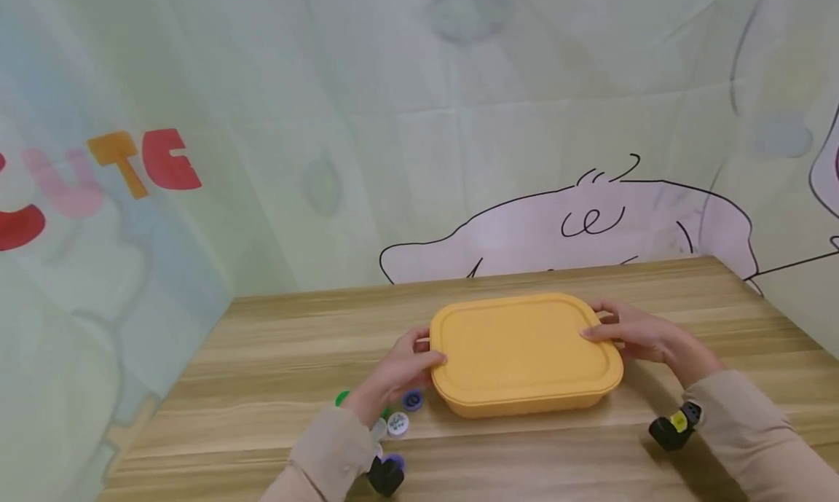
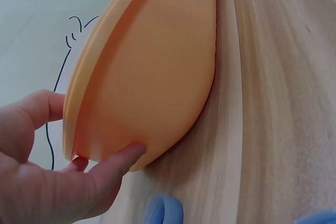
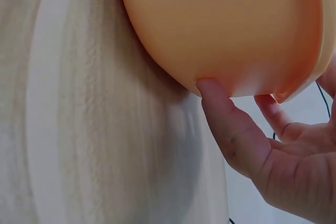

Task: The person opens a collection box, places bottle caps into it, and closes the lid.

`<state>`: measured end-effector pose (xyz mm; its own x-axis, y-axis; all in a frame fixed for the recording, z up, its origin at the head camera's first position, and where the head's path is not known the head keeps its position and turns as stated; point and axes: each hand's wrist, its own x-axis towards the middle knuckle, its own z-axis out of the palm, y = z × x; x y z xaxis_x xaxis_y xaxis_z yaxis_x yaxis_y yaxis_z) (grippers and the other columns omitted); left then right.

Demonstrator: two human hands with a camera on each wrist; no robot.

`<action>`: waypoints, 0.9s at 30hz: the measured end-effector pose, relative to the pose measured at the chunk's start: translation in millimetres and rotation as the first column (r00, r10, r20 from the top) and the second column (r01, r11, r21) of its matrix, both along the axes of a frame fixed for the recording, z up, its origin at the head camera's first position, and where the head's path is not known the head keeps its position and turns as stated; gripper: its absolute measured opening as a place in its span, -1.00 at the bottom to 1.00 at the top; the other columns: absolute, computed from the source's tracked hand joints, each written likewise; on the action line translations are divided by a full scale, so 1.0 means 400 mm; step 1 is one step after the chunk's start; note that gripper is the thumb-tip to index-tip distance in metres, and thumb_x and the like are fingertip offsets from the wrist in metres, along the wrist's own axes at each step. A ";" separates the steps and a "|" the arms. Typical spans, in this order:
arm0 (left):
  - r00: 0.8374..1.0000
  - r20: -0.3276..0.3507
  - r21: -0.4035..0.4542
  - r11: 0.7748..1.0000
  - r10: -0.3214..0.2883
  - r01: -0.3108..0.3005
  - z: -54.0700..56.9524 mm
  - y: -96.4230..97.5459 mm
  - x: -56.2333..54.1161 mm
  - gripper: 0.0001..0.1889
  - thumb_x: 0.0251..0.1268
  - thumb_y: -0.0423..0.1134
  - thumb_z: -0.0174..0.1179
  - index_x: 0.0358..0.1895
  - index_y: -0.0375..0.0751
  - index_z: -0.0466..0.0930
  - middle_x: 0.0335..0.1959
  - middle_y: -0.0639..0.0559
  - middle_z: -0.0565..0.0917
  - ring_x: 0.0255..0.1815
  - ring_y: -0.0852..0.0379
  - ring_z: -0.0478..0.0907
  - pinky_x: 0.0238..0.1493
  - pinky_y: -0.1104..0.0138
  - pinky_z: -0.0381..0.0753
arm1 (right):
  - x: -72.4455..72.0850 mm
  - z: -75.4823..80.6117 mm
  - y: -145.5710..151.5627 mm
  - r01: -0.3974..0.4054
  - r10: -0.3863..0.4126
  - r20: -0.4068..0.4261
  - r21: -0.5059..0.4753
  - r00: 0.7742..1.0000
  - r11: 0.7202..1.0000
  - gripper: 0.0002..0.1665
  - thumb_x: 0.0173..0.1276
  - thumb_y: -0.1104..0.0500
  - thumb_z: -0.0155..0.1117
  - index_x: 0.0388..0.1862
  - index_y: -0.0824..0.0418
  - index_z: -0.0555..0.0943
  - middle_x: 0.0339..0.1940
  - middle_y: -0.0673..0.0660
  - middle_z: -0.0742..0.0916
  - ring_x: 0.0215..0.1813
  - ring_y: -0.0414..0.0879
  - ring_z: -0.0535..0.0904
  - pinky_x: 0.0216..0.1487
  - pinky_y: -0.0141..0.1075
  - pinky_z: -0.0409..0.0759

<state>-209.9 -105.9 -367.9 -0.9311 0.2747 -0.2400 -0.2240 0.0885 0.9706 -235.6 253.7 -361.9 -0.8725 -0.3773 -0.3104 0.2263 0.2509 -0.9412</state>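
Note:
A yellow-orange lidded plastic box [image 1: 524,353] lies across the middle of the wooden table, its lid facing up. At its left end my left hand [image 1: 405,363] grips the box, thumb over the lid's edge and fingers against the side wall. My right hand [image 1: 639,332] holds the opposite end in the same way, with the thumb on the lid rim. From the wrist views, the box's wall [image 2: 152,72] curves down close to the table; whether its base touches the wood I cannot tell. What is inside stays hidden under the lid.
Several small bottle caps lie by my left wrist, among them a white one [image 1: 398,424], a blue one [image 1: 413,399] and a green one [image 1: 342,398]. Behind the wooden table [image 1: 295,342] hangs a printed cloth [image 1: 393,123] with cartoon drawings.

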 end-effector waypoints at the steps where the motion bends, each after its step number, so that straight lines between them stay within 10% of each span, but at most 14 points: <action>1: 1.000 0.004 0.002 1.000 -0.005 0.005 0.001 -0.002 0.002 -0.38 0.15 -0.46 0.13 0.29 -0.40 0.14 0.13 -0.34 0.36 -0.15 -0.01 0.54 -0.13 0.14 0.61 | 0.002 -0.001 0.002 -0.005 0.005 0.000 0.000 1.000 1.000 -0.23 0.26 0.17 0.24 0.24 0.38 0.01 0.01 0.32 0.41 -0.21 -0.01 0.59 -0.19 -0.10 0.63; 27: 0.993 0.052 0.063 0.992 -0.108 0.105 0.005 -0.031 0.052 -0.31 0.17 -0.47 0.18 0.34 -0.39 0.04 0.27 -0.40 0.22 -0.08 -0.04 0.54 -0.07 0.12 0.58 | 0.070 -0.017 0.016 -0.070 0.070 -0.012 -0.010 0.998 0.998 -0.28 0.30 0.17 0.22 0.22 0.35 0.01 0.03 0.33 0.42 -0.16 0.04 0.58 -0.16 -0.04 0.62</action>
<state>-189.1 -118.4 -365.9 -0.8816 0.3870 -0.2702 -0.2698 0.0565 0.9613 -207.5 260.1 -368.8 -0.8475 -0.4405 -0.2961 0.1976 0.2559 -0.9463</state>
